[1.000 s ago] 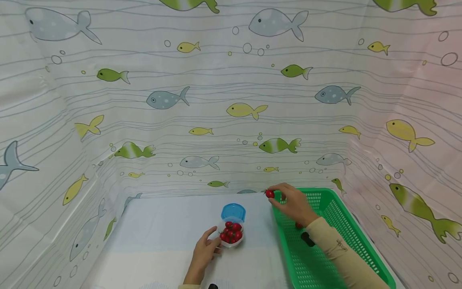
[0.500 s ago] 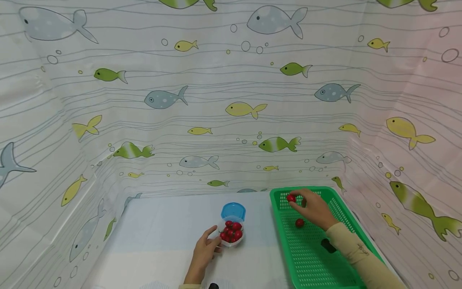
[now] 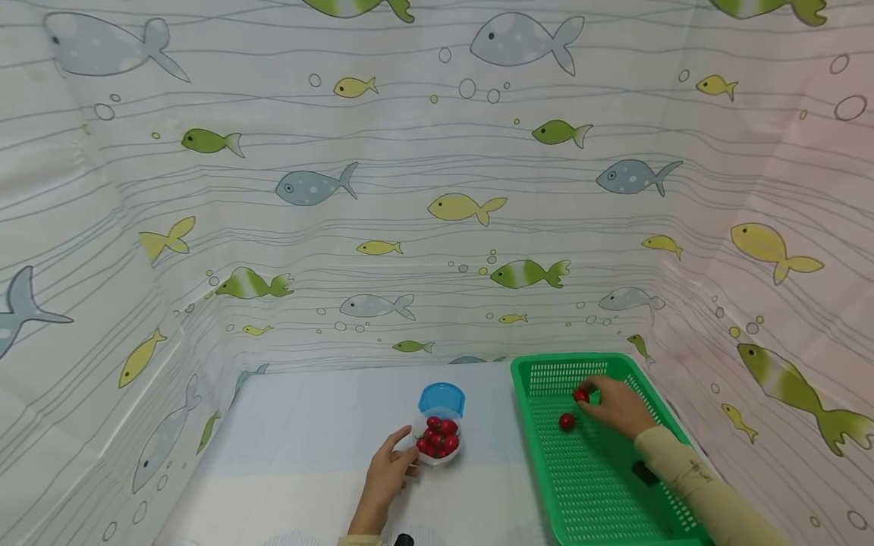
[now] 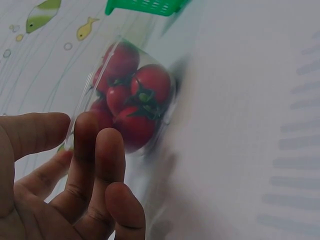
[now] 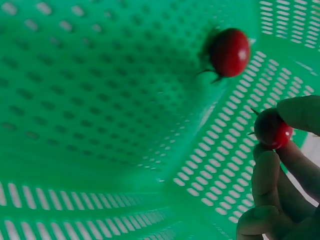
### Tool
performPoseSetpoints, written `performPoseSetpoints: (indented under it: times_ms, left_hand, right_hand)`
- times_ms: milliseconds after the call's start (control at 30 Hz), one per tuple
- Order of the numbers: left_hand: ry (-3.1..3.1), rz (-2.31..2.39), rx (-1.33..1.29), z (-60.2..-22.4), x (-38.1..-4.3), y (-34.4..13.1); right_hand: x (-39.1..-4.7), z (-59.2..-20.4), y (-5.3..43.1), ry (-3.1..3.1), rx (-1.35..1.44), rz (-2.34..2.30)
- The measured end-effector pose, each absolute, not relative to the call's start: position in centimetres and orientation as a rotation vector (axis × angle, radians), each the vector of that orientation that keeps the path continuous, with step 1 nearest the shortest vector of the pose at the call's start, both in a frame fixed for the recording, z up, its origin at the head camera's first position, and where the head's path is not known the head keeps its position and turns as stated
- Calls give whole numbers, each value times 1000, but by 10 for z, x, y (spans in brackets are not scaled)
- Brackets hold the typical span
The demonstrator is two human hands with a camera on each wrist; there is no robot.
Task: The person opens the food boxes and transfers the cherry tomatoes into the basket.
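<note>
In the head view my left hand (image 3: 388,474) holds the left side of a small clear plastic tub (image 3: 421,459), thumb and fingertips at its wall. The tub has a blue lid (image 3: 441,400) flipped back. Several cherry tomatoes (image 4: 132,127) fill it, green stalks showing through the wall in the left wrist view. On the right, my right hand (image 3: 621,409) is inside a green basket (image 3: 536,470), pinching a cherry tomato (image 5: 272,129) between thumb and fingertips. Another cherry tomato (image 3: 567,422) lies on the basket floor just left of that hand.
A white cloth (image 3: 307,440) covers the table. Fish-patterned sheeting (image 3: 382,227) rises behind and at both sides. The basket's perforated walls stand around my right hand, its left rim (image 3: 522,409) between the tub and that hand. A dark wrist device (image 3: 644,473) sits on the right sleeve.
My right hand has carried its tomato rightward over the basket's rim, then down into the basket. The other tomato there has come into fuller view. My left hand and the tub stay put.
</note>
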State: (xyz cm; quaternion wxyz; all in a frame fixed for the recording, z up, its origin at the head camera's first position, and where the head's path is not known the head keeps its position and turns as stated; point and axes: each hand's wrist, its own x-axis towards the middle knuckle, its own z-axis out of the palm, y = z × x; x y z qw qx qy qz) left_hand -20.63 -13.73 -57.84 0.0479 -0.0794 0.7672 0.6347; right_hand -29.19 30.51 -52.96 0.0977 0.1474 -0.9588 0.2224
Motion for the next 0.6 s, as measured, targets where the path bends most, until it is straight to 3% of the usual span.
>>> performPoseSetpoints:
  times_ms: [600]
  left_hand:
    - [2330, 1942, -248, -580, -206, -137]
  right_hand:
    - [-287, -551, 310, -2954, 417, 670]
